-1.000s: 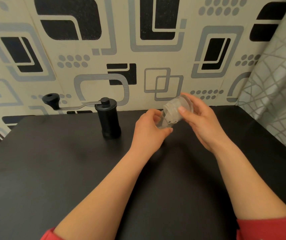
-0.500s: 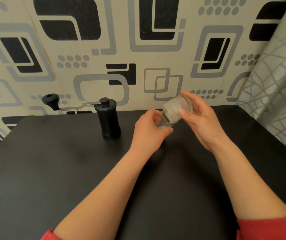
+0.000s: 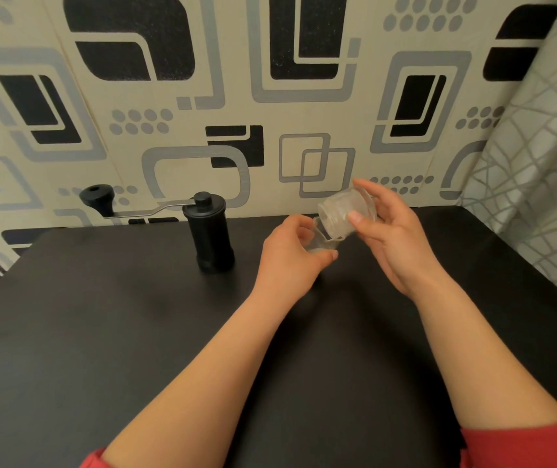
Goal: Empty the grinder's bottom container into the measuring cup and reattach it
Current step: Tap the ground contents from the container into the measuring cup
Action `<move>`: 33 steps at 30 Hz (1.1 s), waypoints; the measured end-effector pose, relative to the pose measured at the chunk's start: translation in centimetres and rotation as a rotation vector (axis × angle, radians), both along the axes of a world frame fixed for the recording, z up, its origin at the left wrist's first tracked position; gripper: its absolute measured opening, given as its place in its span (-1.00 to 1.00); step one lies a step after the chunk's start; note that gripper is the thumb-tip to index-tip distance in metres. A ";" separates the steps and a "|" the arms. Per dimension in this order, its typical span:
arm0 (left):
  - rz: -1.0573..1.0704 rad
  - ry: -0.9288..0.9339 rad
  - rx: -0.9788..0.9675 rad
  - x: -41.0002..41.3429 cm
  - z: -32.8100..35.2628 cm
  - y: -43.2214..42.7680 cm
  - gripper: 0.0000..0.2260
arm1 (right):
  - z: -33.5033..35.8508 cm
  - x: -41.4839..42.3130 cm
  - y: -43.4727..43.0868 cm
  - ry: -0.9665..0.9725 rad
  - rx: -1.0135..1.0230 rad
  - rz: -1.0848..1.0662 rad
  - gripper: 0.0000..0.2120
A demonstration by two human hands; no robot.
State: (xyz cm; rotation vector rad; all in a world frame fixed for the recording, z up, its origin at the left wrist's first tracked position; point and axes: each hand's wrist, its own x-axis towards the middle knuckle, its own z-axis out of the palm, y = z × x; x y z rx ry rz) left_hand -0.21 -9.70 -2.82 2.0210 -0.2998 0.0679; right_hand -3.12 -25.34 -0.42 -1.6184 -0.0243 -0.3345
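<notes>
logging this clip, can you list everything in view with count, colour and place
grinder: 1, black, upright on the table at back left, crank handle out to its left
bottom container: 1, clear, tipped mouth-down over the cup
measuring cup: 1, clear, back centre, partly hidden by fingers
table: 1, black, fills the lower view
wallpaper: cream with grey and black shapes, behind the table
curtain: 1, grey lattice pattern, right edge
left hand: 1, around the cup
right hand: 1, holding the container
sleeves: 2, red, bottom edge
</notes>
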 end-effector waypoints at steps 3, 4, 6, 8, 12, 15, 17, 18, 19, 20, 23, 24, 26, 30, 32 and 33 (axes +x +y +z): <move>0.004 -0.002 -0.002 0.0 -0.1 0.0 -0.58 | 0.1 0.0 0.0 -0.004 0.020 -0.006 -0.58; 0.004 -0.001 -0.003 0.0 -0.1 0.0 -0.58 | 0.1 0.1 0.0 -0.002 0.029 -0.009 -0.59; 0.003 0.002 -0.006 0.0 -0.1 -0.1 -0.56 | 0.1 0.1 0.0 0.008 0.053 -0.012 -0.60; -0.002 0.005 -0.005 0.0 -0.1 -0.1 -0.55 | 0.1 0.2 -0.1 0.021 0.082 -0.012 -0.57; -0.011 0.001 0.001 -0.1 -0.2 -0.2 -0.56 | 0.0 0.3 -0.1 0.044 0.106 -0.008 -0.53; -0.018 0.007 0.004 -0.1 -0.2 -0.3 -0.55 | 0.1 0.3 -0.1 0.052 0.102 -0.006 -0.57; -0.024 0.011 0.008 -0.1 -0.3 -0.3 -0.54 | 0.1 0.3 -0.1 0.053 0.105 -0.016 -0.59; -0.026 0.013 0.011 -0.1 -0.3 -0.4 -0.54 | 0.2 0.2 -0.1 0.055 0.110 -0.023 -0.60; -0.027 0.016 0.010 -0.1 -0.3 -0.4 -0.54 | 0.2 0.2 -0.1 0.059 0.113 -0.031 -0.61; -0.028 0.019 0.009 -0.1 -0.3 -0.4 -0.54 | 0.2 0.2 -0.1 0.063 0.112 -0.040 -0.61; -0.039 0.023 0.014 -0.1 -0.4 -0.6 -0.54 | 0.2 0.2 0.0 0.080 0.095 -0.067 -0.57; -0.043 0.021 0.016 -0.2 -0.4 -0.6 -0.54 | 0.3 0.2 0.0 0.086 0.089 -0.073 -0.54; -0.051 0.018 0.016 -0.3 -0.4 -0.7 -0.55 | 0.4 0.1 0.2 0.097 0.077 -0.087 -0.46; -0.052 0.013 0.013 -0.3 -0.5 -0.6 -0.55 | 0.4 0.1 0.1 0.109 0.073 -0.120 -0.52; -0.055 0.015 0.012 -0.3 -0.5 -0.7 -0.55 | 0.3 0.3 0.0 0.120 0.075 -0.147 -0.54; -0.057 0.017 0.010 -0.3 -0.5 -0.7 -0.56 | 0.3 0.3 0.0 0.123 0.075 -0.158 -0.54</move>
